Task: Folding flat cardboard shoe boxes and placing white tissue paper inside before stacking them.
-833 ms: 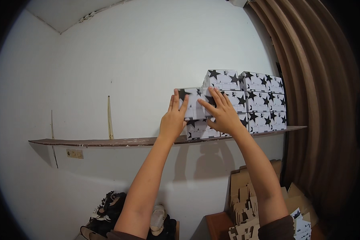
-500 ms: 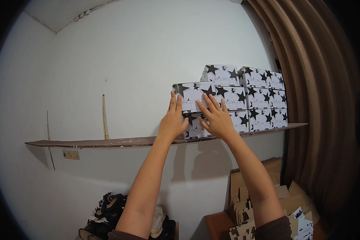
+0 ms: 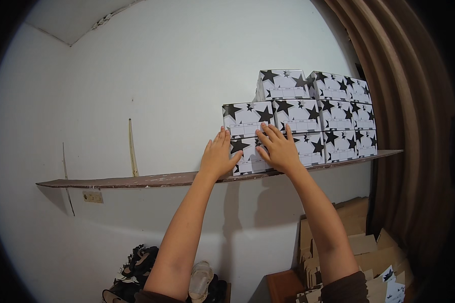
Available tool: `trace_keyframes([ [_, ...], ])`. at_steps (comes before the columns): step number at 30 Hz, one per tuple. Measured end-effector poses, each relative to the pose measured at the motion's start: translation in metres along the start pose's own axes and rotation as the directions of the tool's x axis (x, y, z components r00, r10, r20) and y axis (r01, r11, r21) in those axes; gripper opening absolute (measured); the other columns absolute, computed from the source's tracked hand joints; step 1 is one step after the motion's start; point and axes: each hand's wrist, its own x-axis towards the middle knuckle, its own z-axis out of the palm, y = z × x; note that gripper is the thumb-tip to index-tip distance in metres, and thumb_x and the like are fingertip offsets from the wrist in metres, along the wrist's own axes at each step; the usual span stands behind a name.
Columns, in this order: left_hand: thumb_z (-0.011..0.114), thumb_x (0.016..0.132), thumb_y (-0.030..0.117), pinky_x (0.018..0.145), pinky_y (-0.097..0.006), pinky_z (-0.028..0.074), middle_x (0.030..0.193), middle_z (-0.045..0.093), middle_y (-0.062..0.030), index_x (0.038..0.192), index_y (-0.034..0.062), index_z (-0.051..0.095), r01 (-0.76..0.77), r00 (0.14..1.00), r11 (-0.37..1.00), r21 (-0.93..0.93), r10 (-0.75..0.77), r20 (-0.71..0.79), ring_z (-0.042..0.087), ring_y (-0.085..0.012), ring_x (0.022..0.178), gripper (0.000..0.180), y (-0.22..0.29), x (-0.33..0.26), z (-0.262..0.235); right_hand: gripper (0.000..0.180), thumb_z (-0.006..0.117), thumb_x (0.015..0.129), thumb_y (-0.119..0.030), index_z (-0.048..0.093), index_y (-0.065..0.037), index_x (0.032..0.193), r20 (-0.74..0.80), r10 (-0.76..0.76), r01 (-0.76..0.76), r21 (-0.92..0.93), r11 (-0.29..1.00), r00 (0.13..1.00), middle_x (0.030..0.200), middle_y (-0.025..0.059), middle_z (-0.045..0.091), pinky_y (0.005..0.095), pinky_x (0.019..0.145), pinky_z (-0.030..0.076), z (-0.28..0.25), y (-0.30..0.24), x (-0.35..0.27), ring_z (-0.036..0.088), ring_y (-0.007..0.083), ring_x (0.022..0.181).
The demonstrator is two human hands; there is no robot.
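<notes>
White cardboard boxes with black stars stand stacked on a wall shelf. The left end box of the middle row (image 3: 247,112) rests on the lower left box (image 3: 247,164). My left hand (image 3: 216,155) is at the left side of these two boxes, its fingers stretched out and the thumb spread toward the lower one. My right hand (image 3: 282,151) is in front of the stack with its fingers apart, fingertips at the lower front of the middle-row boxes; it hides part of the lower row. Neither hand grasps anything.
The brown shelf (image 3: 121,182) runs along the wall, its paint worn at the front edge. A brown curtain (image 3: 409,126) hangs at the right. Below are dark shoes (image 3: 141,260), a pale shoe (image 3: 201,280) and folded cardboard (image 3: 359,212). A socket plate (image 3: 93,197) is under the shelf.
Both hands have slid slightly lower on the box fronts. The left middle-row box now lines up more closely with its neighbour. The view has shifted a little, with the stack appearing larger.
</notes>
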Motion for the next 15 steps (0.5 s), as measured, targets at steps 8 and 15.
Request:
trace_keyframes([
  [8, 0.052, 0.087, 0.038, 0.107, -0.047, 0.026, 0.141, 0.038, -0.0188, 0.131, -0.0013, 0.043, -0.031, 0.958, 0.999, 0.016, 0.034, -0.283, 0.036, -0.0304, 0.131, 0.060, 0.000, 0.003, 0.015, 0.052, 0.057, 0.078, -0.018, 0.049, -0.025, 0.129, -0.358, 0.192, -0.248, -0.117, 0.962, 0.914, 0.141, 0.0108, 0.035, 0.0587, 0.108, 0.013, 0.008, 0.034, 0.009, 0.026, 0.0310, 0.134],
  [15, 0.051, 0.087, 0.038, 0.108, -0.050, 0.021, 0.144, 0.034, -0.0169, 0.133, 0.0045, 0.045, 0.040, 0.917, 0.997, 0.064, -0.011, -0.399, 0.029, -0.0333, 0.134, 0.057, 0.012, 0.017, 0.019, 0.048, 0.053, 0.084, -0.037, 0.048, -0.029, 0.131, -0.413, 0.081, -0.130, -0.091, 0.987, 0.907, 0.145, 0.0081, 0.032, 0.0588, 0.108, 0.009, 0.010, 0.023, 0.048, 0.021, 0.0294, 0.136],
])
